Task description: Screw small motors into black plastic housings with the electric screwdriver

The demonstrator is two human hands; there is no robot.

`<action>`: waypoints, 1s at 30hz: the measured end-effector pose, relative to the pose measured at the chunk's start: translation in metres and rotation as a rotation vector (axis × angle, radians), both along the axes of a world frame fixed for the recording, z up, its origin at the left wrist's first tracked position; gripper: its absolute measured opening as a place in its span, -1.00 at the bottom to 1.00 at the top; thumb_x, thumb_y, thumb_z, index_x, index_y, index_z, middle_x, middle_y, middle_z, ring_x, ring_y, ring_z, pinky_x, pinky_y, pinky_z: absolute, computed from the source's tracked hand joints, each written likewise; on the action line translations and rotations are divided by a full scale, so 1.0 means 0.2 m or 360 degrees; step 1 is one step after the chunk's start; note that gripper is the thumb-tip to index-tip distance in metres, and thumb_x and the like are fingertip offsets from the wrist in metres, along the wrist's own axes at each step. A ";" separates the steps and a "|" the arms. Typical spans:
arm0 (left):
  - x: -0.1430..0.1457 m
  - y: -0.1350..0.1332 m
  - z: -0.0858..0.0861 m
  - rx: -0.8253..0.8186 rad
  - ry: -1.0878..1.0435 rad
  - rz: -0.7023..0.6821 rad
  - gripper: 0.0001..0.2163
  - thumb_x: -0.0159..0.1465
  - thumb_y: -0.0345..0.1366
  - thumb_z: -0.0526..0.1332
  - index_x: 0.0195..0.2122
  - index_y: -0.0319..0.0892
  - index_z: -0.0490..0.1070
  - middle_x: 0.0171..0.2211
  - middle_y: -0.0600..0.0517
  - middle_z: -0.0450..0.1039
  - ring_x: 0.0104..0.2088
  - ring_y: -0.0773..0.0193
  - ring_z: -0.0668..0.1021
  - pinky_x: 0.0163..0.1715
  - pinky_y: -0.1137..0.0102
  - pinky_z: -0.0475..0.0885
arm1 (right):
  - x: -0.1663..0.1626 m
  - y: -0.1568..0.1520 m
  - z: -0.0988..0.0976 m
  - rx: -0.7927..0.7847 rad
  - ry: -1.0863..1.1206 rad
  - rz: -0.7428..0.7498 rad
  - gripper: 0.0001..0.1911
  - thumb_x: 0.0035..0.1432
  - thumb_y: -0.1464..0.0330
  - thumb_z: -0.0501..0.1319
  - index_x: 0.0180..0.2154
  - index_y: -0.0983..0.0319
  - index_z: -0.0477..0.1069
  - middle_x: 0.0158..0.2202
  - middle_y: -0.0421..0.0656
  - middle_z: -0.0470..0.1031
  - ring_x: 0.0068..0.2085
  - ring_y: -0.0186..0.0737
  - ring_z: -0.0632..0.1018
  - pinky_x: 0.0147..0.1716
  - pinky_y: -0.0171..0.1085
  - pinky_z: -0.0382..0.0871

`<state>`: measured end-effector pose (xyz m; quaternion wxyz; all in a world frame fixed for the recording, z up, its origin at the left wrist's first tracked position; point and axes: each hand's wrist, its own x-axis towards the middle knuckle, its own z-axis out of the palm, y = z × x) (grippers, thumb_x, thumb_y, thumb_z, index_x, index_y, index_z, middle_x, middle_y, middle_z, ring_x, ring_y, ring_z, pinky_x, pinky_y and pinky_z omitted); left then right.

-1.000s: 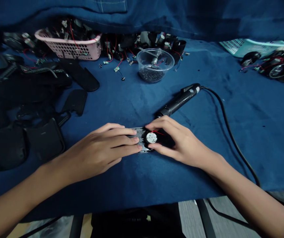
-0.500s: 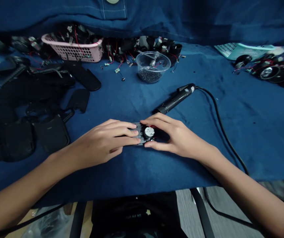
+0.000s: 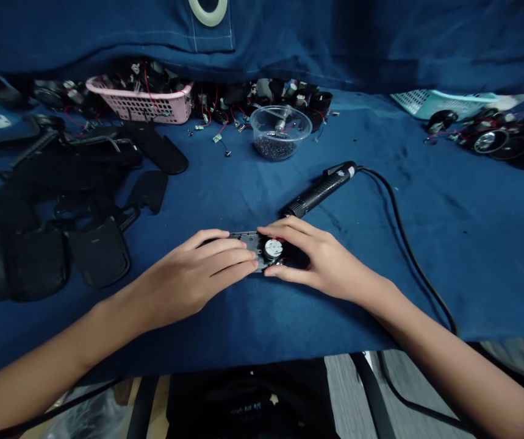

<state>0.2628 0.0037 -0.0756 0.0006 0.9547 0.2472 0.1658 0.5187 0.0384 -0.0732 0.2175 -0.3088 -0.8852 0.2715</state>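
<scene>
Between my hands lies a small grey metal plate (image 3: 247, 242) carrying a round motor with a silver end cap (image 3: 273, 249), with black parts and a thin red wire beside it. My left hand (image 3: 200, 266) rests its fingers on the plate from the left. My right hand (image 3: 319, 259) grips the motor end from above and below, and its palm hides most of the black part. A black soldering iron (image 3: 319, 190) lies on the blue cloth just above my right hand, not touching it, with its black cable (image 3: 410, 250) curving away to the right.
A pink plastic basket (image 3: 138, 103) and a clear bowl of small dark granules (image 3: 280, 131) stand among wired parts at the back. Black plastic casings (image 3: 37, 262) cover the left side. A pale teal basket (image 3: 435, 103) and round black parts lie at the back right.
The view has tilted upward, so the table items sit differently in the picture. Both hands stay on the plate and motor, and my right hand has shifted slightly left.
</scene>
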 end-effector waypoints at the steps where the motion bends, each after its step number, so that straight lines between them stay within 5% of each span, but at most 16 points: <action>1: 0.00 0.00 0.00 -0.0016 -0.0012 -0.0006 -0.68 0.36 -0.53 0.02 0.09 -0.22 0.34 0.02 0.00 0.48 0.11 0.21 0.43 0.18 0.19 0.26 | 0.00 0.00 0.00 -0.0012 0.0012 -0.0003 -0.42 0.18 0.13 0.26 0.18 0.19 0.28 0.07 -0.04 0.39 0.07 -0.13 0.45 0.10 -0.12 0.36; 11: 0.00 0.01 0.02 -0.0152 -0.0089 0.0007 -0.67 0.33 -0.54 0.07 0.09 -0.19 0.35 -0.01 0.00 0.50 0.08 0.23 0.45 0.16 0.18 0.28 | -0.01 0.02 -0.03 0.0081 0.0121 -0.0020 -0.76 0.23 0.26 0.23 -0.09 0.20 0.38 -0.09 -0.04 0.40 -0.09 -0.16 0.48 -0.05 -0.17 0.43; 30: -0.03 0.01 0.02 -0.0261 -0.0098 -0.0032 -0.65 0.31 -0.57 0.10 0.10 -0.22 0.35 0.02 0.04 0.47 0.09 0.25 0.42 0.19 0.19 0.21 | 0.00 0.03 -0.04 0.0068 0.0052 -0.0023 -0.74 0.23 0.29 0.23 -0.06 0.23 0.37 -0.09 -0.07 0.36 -0.09 -0.22 0.48 -0.05 -0.25 0.42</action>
